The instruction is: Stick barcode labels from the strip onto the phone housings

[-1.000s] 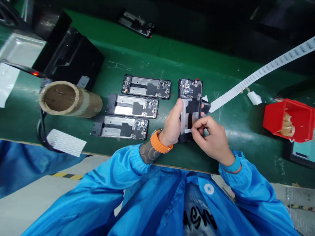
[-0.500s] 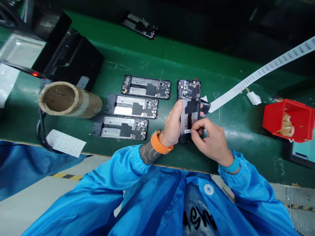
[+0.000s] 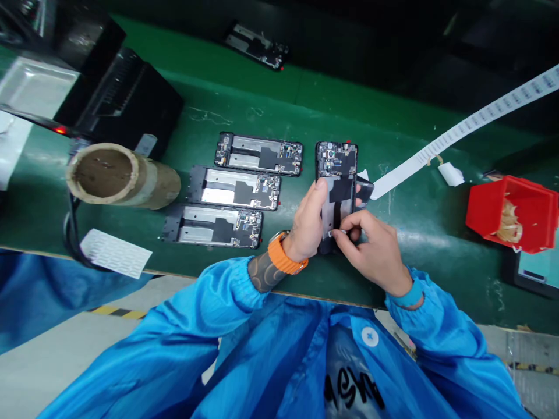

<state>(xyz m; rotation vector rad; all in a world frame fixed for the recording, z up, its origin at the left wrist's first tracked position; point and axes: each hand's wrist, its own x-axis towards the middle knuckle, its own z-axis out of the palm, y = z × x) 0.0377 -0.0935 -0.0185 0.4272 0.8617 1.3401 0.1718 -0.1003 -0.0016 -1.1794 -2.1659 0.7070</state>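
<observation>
Left of the phone (image 3: 335, 185) in the left hand (image 3: 309, 224), three phones (image 3: 244, 191) lie side by side on the bench (image 3: 437, 256); farther left is a tube (image 3: 155, 185), a sheet (image 3: 117, 254) before it, a box (image 3: 135, 105) behind. Behind the grip, leftward, lies a fifth phone (image 3: 255, 45). Rightward are a strip (image 3: 458, 132) and, farther, a bin (image 3: 484, 206).

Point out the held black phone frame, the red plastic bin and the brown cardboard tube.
Held black phone frame (image 3: 339, 189), head view: black central patch.
Red plastic bin (image 3: 484, 206), head view: left wall.
Brown cardboard tube (image 3: 143, 185), head view: outer side.
</observation>
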